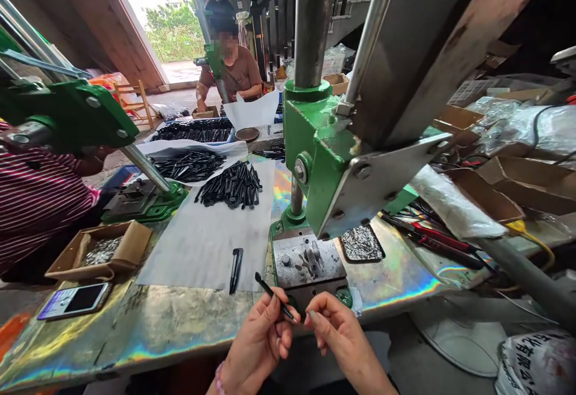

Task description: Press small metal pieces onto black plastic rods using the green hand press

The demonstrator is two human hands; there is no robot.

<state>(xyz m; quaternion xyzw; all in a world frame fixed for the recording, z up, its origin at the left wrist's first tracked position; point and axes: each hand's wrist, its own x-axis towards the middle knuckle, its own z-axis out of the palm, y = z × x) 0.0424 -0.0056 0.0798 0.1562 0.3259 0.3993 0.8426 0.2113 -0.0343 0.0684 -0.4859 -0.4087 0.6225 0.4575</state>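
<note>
My left hand, a beaded bracelet at its wrist, is closed round a slim black plastic stick that tilts up to the left. Close to the stick's lower end, my right hand pinches thumb and finger together; whatever is between them is too small to name. Just beyond both hands stands a green hand press with a steel plate on its base. A shallow tray of small shiny metal pieces is right of that plate. On white paper, black pieces lie near my left hand.
Farther up the paper is a heap of black pieces. A phone and a cardboard box of metal bits lie left. Red-handled pliers and open cartons are right. Co-workers sit at the left and across, beside another press.
</note>
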